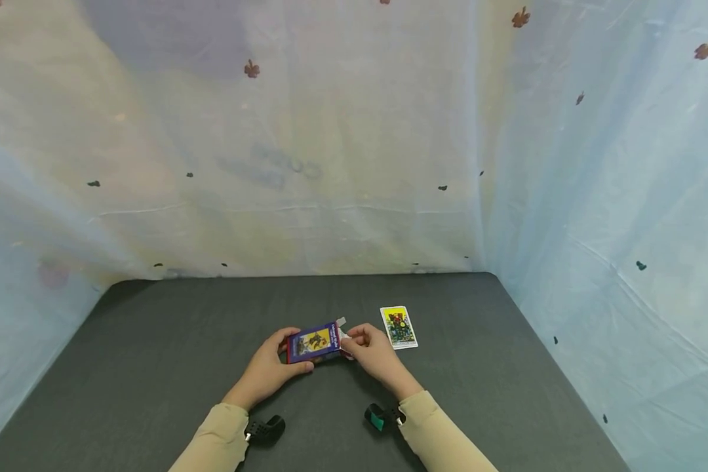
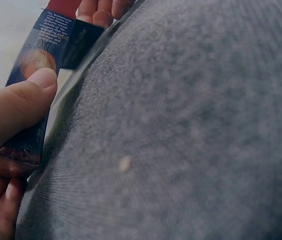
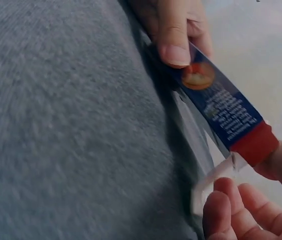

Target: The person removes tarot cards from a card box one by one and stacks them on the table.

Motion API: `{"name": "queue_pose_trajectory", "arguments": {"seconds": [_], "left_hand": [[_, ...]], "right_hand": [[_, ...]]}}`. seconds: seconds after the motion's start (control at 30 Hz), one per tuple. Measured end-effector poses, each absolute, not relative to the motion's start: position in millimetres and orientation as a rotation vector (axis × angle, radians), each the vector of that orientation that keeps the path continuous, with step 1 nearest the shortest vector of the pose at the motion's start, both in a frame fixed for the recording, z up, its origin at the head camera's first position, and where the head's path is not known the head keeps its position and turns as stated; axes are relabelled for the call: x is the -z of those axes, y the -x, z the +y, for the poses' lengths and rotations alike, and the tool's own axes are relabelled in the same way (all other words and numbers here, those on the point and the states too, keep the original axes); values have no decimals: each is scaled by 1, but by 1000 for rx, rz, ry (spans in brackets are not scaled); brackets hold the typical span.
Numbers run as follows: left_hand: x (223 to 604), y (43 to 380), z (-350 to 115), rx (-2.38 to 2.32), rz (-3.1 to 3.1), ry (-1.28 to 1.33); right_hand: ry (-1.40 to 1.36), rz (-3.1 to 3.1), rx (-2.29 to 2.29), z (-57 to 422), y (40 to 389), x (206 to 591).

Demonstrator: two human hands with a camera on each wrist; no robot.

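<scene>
A blue-purple card box with a yellow picture on its front is held above the dark table, its end flaps standing out on the right. My left hand grips the closed end, with the thumb along the narrow printed side. At the flap end, my right hand has its thumb and bent fingers around the red side flap and the pale flap. Whatever lies inside the box is hidden. Just beyond the right hand lies a small stack of picture cards, the top one yellow and face up.
The dark grey table ends at a pale patterned curtain at the back and sides. Black straps with cameras sit on both wrists, below the beige sleeves.
</scene>
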State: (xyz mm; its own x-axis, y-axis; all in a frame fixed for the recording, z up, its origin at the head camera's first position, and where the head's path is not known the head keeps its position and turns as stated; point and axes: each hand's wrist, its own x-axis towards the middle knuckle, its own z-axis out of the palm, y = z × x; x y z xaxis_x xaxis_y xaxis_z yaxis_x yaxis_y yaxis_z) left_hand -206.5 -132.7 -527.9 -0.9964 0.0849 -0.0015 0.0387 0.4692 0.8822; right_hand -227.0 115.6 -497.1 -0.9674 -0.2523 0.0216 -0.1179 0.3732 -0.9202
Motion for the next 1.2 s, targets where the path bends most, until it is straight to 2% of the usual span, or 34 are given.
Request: {"name": "queue_pose_trajectory", "arguments": {"seconds": [1.2], "left_hand": [[527,206,-132,-1545,2692,-142]], "right_hand": [[298,2474,1561,107,231,496]]}}
